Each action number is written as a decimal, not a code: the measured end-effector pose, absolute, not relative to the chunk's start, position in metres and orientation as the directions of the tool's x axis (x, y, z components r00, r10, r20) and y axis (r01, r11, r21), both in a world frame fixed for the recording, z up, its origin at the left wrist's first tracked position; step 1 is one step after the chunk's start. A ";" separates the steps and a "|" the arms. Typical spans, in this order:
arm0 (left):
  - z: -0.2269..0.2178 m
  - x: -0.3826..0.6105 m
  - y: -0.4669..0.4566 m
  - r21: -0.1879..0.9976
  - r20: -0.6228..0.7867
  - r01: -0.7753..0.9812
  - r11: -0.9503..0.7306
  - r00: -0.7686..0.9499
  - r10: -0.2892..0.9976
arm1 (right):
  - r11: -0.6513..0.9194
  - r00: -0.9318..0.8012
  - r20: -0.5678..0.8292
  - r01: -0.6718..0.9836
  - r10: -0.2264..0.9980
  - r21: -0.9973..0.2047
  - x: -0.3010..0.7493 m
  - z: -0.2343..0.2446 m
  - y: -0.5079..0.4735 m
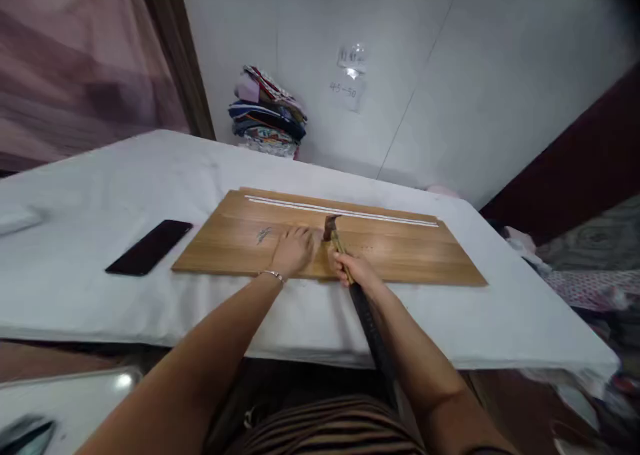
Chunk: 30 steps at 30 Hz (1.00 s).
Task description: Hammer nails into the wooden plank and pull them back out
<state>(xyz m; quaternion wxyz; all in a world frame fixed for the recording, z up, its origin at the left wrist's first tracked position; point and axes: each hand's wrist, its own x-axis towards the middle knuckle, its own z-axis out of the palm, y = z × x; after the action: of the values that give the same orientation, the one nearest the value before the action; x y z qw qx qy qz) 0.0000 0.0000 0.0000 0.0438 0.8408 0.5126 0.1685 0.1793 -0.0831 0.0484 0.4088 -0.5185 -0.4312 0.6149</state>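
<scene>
A long wooden board [400, 248] lies on a white-covered table [100, 195]. My left hand [295, 250] rests on the board with its fingers bent down, the tips close to the hammer head; whether they pinch a nail I cannot make out. My right hand [353, 268] is wrapped round the handle of a hammer [334, 235], whose dark head sits just above the board beside my left fingers. A small heap of nails [263, 234] lies on the board to the left. A thin white strip [345, 212] runs along the board's far edge.
A black phone [150, 246] lies flat on the table left of the board. A stack of folded coloured cloths [267, 112] stands against the white wall behind. A white object [17, 218] sits at the far left edge. Patterned fabric [585, 285] lies at the right.
</scene>
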 end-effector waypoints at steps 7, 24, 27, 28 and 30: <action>-0.001 0.000 0.000 0.266 0.262 0.841 -0.471 0.407 0.875 | -0.335 -0.094 -0.329 -0.068 0.940 -0.940 0.181 0.047 -0.082; -0.001 0.000 0.001 0.268 0.277 0.842 -0.469 0.399 0.874 | -0.343 -0.075 -0.337 -0.099 0.939 -0.934 0.181 0.052 -0.079; -0.002 -0.001 0.002 0.277 0.284 0.835 -0.475 0.401 0.871 | -0.344 -0.067 -0.339 -0.099 0.939 -0.934 0.180 0.051 -0.080; -0.002 -0.001 0.002 0.281 0.287 0.834 -0.475 0.399 0.871 | -0.344 -0.067 -0.339 -0.099 0.939 -0.934 0.180 0.051 -0.080; -0.003 -0.001 0.002 0.287 0.292 0.834 -0.471 0.392 0.872 | -0.346 -0.070 -0.341 -0.100 0.938 -0.933 0.179 0.051 -0.081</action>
<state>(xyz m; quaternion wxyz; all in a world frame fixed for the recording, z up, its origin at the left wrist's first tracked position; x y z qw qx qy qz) -0.0006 0.0023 -0.0030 0.0466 0.8329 0.5122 0.2042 0.1788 -0.0809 0.0507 0.4188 -0.5382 -0.3891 0.6194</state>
